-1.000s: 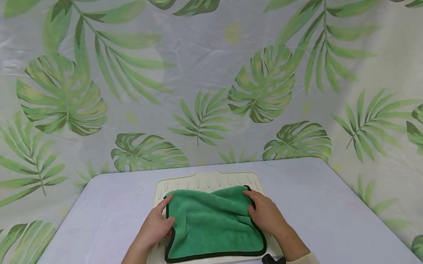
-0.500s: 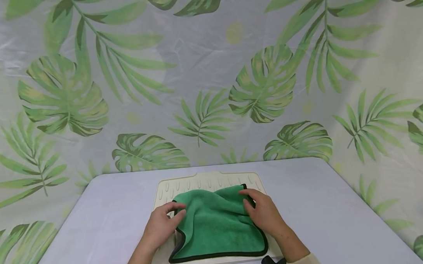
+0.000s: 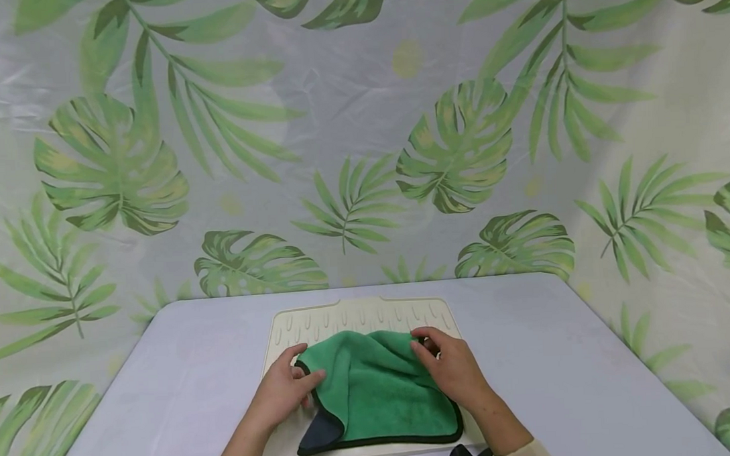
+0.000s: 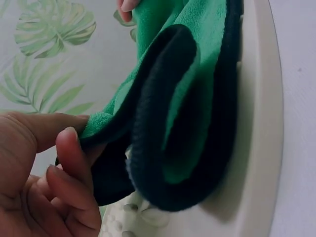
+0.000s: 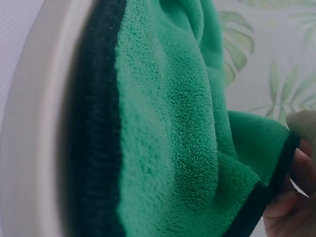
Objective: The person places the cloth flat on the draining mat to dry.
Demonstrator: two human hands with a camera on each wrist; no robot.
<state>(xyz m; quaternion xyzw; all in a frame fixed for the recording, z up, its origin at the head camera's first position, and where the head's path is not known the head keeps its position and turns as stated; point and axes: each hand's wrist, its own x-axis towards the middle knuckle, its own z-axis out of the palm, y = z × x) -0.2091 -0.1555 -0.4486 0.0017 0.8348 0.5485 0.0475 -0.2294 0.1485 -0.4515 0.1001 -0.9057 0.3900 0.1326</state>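
Note:
A green plush towel [image 3: 383,395] with a black border lies over a cream ribbed mat [image 3: 358,314] in the head view. My left hand [image 3: 280,392] pinches the towel's far left part between thumb and fingers, lifting that side. The near left corner is folded over, baring a dark underside [image 3: 322,431]. At the far right corner, my right hand [image 3: 457,367] pinches the black edge. The left wrist view has the towel's border [image 4: 148,143] curling in a loop beside the left fingers. In the right wrist view, raised folds [image 5: 192,113] run toward the right fingertips.
The mat rests on a white table [image 3: 563,362]. Behind it hangs a leaf-print curtain [image 3: 350,134]. A black object [image 3: 469,455], only partly visible, is by the right wrist at the near edge.
My left hand has moved right, drawing in the towel's left edge and turning up its near left corner. The towel's far edge has come nearer, and my right fingers have closed on its corner.

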